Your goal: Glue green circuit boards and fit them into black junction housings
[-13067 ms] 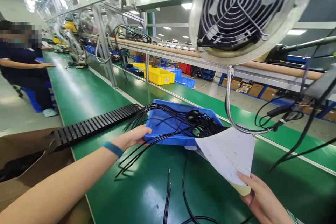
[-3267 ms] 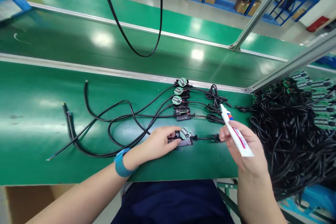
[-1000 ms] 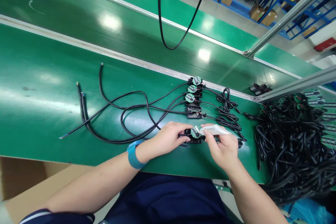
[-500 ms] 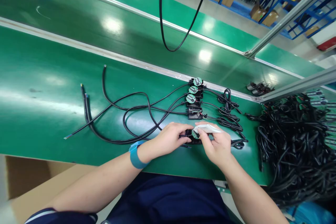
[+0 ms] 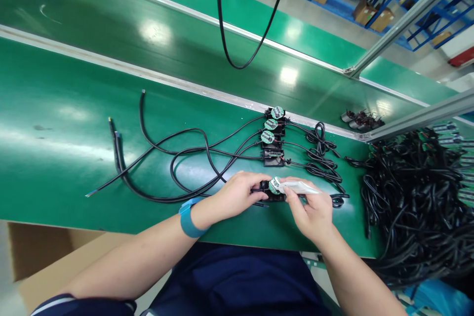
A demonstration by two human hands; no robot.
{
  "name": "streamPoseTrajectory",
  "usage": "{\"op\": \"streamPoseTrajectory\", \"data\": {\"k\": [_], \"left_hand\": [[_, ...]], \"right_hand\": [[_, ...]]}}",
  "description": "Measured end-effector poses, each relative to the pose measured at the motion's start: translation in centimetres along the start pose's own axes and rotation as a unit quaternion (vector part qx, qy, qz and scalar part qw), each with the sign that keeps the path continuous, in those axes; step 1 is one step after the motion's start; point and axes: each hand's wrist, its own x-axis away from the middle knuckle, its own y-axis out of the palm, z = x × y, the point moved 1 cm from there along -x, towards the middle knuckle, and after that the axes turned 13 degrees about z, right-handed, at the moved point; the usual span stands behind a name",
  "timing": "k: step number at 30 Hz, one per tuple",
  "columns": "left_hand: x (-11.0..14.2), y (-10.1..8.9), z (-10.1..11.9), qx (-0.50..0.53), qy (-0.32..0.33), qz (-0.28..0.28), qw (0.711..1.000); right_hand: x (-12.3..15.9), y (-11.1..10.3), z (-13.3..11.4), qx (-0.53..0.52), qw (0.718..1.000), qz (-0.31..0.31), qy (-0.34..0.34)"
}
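Observation:
Near the front of the green bench, my left hand [image 5: 237, 196] is closed around the left end of a black plastic housing [image 5: 275, 198], where a cable enters. A round green circuit board [image 5: 274, 185] sits tilted over that housing. From the right, my right hand [image 5: 313, 210] pinches a flat white object [image 5: 301, 187], perhaps a soft tube, with its narrow end beside the board. My fingers hide part of the housing. Behind it, several similar housings [image 5: 274, 159] stand in a row, with round boards [image 5: 267, 137] and cables attached.
Long black cables [image 5: 155, 199] spread across the bench to the left. Coiled thin cables [image 5: 321, 170] lie right of the row. A large heap of black cables [image 5: 414, 207] covers the right end. A cable loop [image 5: 242, 66] hangs overhead; a metal rail [image 5: 207, 93] runs behind.
My right hand has shifted slightly right with the white object, uncovering more of the round board. My left hand stays at the housing. The view has shifted slightly.

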Motion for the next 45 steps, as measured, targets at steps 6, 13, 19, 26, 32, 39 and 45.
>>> {"op": "streamPoseTrajectory", "data": {"k": [6, 13, 19, 26, 32, 39, 45], "left_hand": [[-0.1, 0.0, 0.0, -0.009, -0.006, -0.001, 1.0], [-0.1, 0.0, 0.0, -0.016, -0.009, -0.001, 1.0], [0.2, -0.4, 0.5, -0.023, 0.018, -0.018, 0.999], [-0.2, -2.4, 2.5, -0.136, 0.071, -0.037, 0.987], [-5.8, -3.1, 2.1, -0.262, 0.055, 0.039, 0.963], [-7.0, -2.0, -0.2, -0.27, 0.01, -0.034, 0.962], [-6.2, -1.7, -1.3, -0.205, 0.018, 0.022, 0.978]], "right_hand": [[0.0, -1.1, 0.0, 0.001, 0.999, 0.049, 0.02], [0.1, -0.7, 0.9, 0.017, 0.999, 0.038, 0.031], [0.2, -1.4, 1.5, 0.005, 0.997, 0.053, 0.063], [-1.6, -2.2, 2.6, -0.077, 0.973, 0.131, 0.173], [-4.0, -1.3, 3.7, -0.226, 0.917, 0.161, 0.287], [-4.4, -1.3, 4.9, -0.292, 0.887, 0.145, 0.328], [-5.3, -0.3, 4.4, -0.245, 0.915, 0.147, 0.285]]}}
